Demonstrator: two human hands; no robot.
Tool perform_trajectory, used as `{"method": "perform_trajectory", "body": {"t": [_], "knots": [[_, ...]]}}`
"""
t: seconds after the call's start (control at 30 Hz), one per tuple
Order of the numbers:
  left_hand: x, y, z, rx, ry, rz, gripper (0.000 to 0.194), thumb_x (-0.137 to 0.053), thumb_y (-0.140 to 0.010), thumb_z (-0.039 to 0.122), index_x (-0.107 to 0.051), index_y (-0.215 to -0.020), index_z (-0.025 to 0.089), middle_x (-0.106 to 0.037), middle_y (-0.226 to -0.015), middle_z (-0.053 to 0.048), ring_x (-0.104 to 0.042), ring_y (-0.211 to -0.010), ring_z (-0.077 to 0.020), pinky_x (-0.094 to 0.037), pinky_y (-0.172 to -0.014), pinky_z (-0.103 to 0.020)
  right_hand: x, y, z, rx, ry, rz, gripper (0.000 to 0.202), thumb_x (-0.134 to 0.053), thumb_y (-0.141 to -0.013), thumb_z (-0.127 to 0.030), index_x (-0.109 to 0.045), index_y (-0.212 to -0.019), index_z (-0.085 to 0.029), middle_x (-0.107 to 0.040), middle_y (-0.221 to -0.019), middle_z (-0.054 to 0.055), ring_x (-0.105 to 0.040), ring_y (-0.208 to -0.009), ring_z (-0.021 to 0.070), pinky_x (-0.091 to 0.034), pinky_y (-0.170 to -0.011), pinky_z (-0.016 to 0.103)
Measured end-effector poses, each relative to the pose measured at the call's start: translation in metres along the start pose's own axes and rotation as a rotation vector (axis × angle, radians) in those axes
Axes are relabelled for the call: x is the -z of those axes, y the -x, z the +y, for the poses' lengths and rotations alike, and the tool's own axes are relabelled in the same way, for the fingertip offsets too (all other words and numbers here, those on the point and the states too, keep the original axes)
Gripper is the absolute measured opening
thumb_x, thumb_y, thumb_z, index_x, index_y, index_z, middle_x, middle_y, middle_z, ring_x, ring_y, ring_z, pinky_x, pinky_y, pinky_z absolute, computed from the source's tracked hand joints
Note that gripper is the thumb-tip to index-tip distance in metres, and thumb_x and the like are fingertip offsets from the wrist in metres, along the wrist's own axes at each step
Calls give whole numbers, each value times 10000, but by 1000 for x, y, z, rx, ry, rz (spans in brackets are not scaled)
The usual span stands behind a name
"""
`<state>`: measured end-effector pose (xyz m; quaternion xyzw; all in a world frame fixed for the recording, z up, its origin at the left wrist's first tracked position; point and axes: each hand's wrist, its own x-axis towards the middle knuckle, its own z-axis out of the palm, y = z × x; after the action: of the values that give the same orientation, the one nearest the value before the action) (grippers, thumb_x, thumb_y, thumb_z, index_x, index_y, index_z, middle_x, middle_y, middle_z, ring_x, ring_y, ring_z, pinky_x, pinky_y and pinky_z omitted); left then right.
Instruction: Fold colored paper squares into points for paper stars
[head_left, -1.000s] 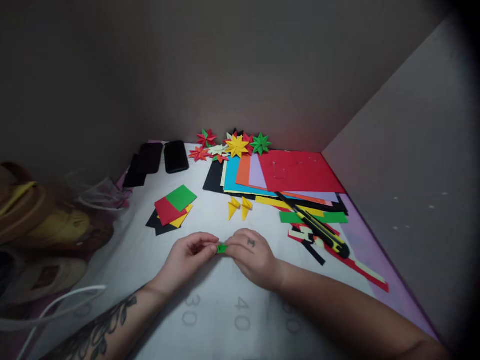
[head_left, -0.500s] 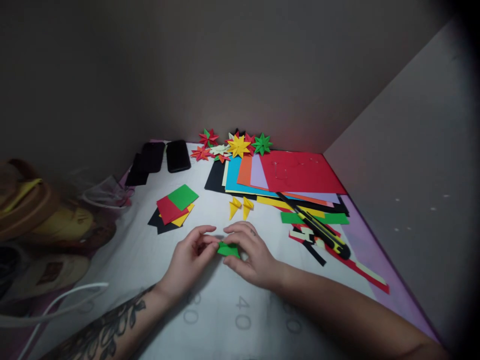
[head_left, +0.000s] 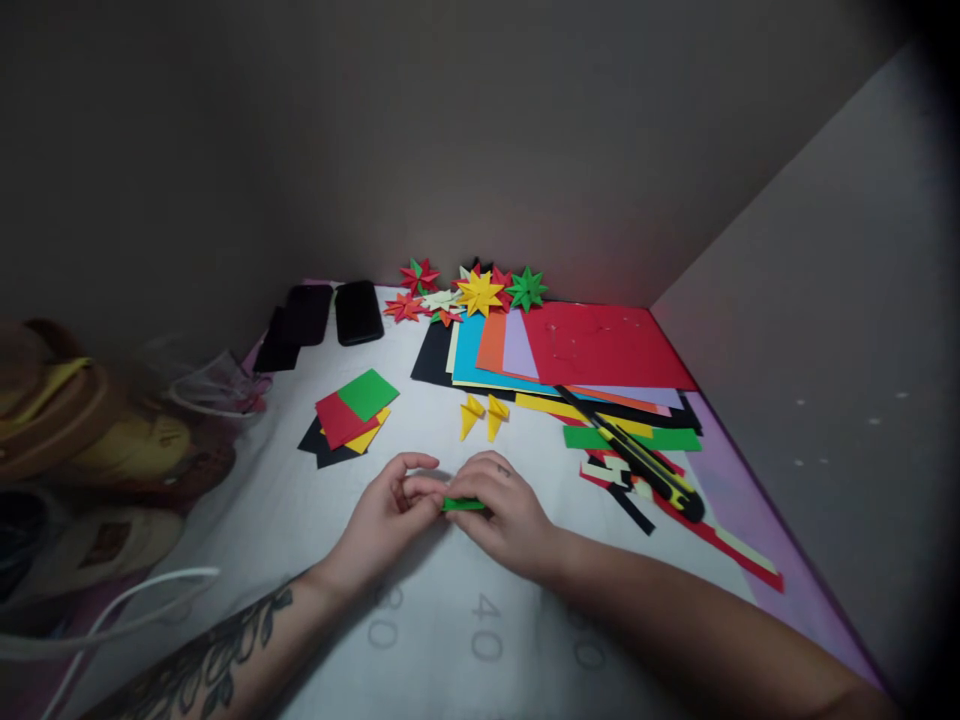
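Note:
Between my hands, just above the white table sheet, is a small folded piece of green paper (head_left: pixel 463 505), seen nearly edge-on. My left hand (head_left: pixel 397 505) pinches its left end between thumb and fingers. On its right end, my right hand (head_left: pixel 510 515) closes with the thumb below and the fingers over the top, hiding part of it. Beyond my hands lie two small folded yellow paper pieces (head_left: pixel 484 417), side by side. To the left, a loose pile holds green (head_left: pixel 370 394), red (head_left: pixel 345 420), yellow and black paper pieces.
Several folded paper stars (head_left: pixel 480 293) stand at the back by the wall. Coloured sheets (head_left: pixel 607 345) are stacked at the back right. A yellow-black utility knife (head_left: pixel 649 465) rests on paper strips at right. Two dark phones (head_left: pixel 358 312) lie back left; a white cable (head_left: pixel 150 590) curves at left.
The green paper has tipped from showing its broad face to a thin edge. My right fingers have closed further down over it, and both hands have shifted slightly right.

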<state>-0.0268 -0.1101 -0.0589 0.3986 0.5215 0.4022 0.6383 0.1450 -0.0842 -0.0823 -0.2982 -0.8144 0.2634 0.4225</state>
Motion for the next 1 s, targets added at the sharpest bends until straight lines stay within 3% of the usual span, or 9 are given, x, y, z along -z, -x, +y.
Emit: {"method": "perform_trajectory", "body": {"t": [0.27,0.43,0.67,0.9,1.0], "knots": [[2,1,-2,-70,-2,-25,324,-701,-719,261,-500,-963,188,-710,-876,-41,-664,-784,-152,-509,-727,-287,5,-3,-4,-94,-109,143,126,-567,-795,-103,-578,-747,-220,-625,-697,11,-589,-705,156,-496,-682,318],[1,5,-1,-181,-199,65,177,-665,-754,260,-569,-872,170,-702,-773,-28,-651,-716,-142,-512,-654,-250,3,-3,-7,-131,-109,115,119,-564,-782,-99,-577,-759,-215,-627,-701,7,-588,-700,145,-492,-655,281],[6,7,1,-271,-413,-8,102,-621,-779,232,-631,-855,166,-684,-757,-16,-625,-694,-130,-493,-650,-234,-1,-2,-12,-146,-56,78,97,-537,-787,-122,-555,-766,-215,-617,-697,1,-584,-673,138,-482,-638,268],[3,5,5,-133,-229,51,168,-638,-720,184,-586,-877,164,-612,-615,46,-561,-562,-79,-435,-541,-174,2,0,-13,-532,-250,33,128,-570,-745,-150,-478,-806,-215,-570,-681,-42,-556,-591,101,-442,-547,207],[3,3,8,-92,-178,63,193,-653,-693,174,-585,-873,160,-616,-599,50,-558,-544,-75,-433,-533,-171,3,-1,-10,-604,-333,40,136,-560,-755,-159,-470,-840,-216,-559,-667,-50,-540,-570,94,-435,-546,207]]}}
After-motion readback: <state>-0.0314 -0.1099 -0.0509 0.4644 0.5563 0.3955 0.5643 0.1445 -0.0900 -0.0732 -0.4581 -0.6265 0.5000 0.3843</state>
